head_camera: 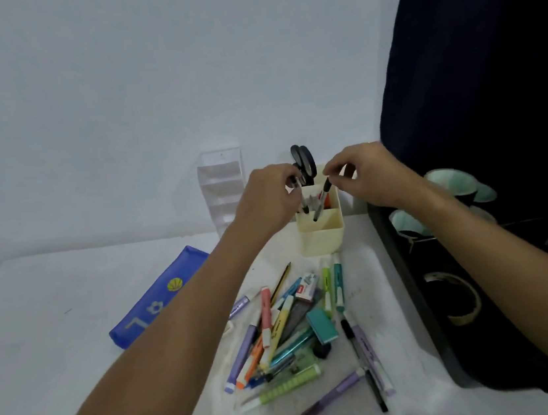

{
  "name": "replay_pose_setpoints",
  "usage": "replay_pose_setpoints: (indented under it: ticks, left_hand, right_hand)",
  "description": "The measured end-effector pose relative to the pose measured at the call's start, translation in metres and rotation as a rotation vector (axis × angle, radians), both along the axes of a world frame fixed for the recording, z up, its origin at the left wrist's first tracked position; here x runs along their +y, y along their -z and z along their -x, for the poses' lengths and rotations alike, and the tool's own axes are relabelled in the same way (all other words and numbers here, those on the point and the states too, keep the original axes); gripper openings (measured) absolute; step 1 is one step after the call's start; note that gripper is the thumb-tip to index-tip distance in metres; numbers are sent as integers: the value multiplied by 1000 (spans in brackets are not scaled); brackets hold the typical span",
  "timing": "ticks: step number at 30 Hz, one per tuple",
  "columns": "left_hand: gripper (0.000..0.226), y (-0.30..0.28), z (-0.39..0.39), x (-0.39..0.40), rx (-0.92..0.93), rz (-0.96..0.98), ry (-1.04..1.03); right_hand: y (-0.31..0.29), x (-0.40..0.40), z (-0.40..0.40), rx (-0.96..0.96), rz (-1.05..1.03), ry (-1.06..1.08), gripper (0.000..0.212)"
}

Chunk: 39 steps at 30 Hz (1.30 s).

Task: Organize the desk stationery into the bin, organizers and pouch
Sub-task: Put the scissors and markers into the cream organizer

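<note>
Both hands lower pens into the cream organizer on the bench.

A blue pouch (pixel 159 297) lies at left; the left hand (pixel 271 197) pinches a black pen (pixel 302 200) over the organizer (pixel 321 236), the right hand (pixel 365 175) pinches another black pen (pixel 322 201), loose stationery (pixel 295 335) lies nearer, and a dark bin (pixel 412 280) sits at right.

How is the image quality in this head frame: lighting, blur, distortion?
Head view: dim, flat bluish light with faint shadows and no glare; wide-angle bending stretches the forearms at the edges; overall soft, the left hand and right hand over the cream organizer slightly smeared.
</note>
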<state>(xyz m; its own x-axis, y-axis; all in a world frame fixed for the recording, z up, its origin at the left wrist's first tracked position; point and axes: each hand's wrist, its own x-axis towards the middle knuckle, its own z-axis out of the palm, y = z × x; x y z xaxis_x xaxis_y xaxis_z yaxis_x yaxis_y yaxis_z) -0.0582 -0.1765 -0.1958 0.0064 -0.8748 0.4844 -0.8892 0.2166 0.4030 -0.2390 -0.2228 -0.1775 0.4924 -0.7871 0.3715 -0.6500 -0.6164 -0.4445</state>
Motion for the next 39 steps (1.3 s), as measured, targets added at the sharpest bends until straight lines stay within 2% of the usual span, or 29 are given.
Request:
replay_pose_setpoints:
  ticks: [8, 14, 25, 28, 33, 39]
  left_hand:
    - [28, 39, 7, -16, -54, -102, 17]
    - [27, 56, 4, -13, -20, -147, 48]
    - [37, 64, -1, 4, 55, -205, 7]
    - [37, 67, -12, 24, 17, -323, -2]
    - [27, 79, -31, 73, -55, -630, 23]
    - [35, 106, -45, 107, -122, -744, 6]
  right_hand:
    - [47, -1, -19, 133, 7, 2, 23]
    - [65, 3, -28, 191, -8, -2, 25]
    - [70, 14, -30, 27, -99, 1, 32]
    - [67, 23, -25, 48, -64, 16, 24]
    - [72, 61, -20, 204, -179, -195, 10]
    - [103, 93, -39, 468, -274, -470, 15]
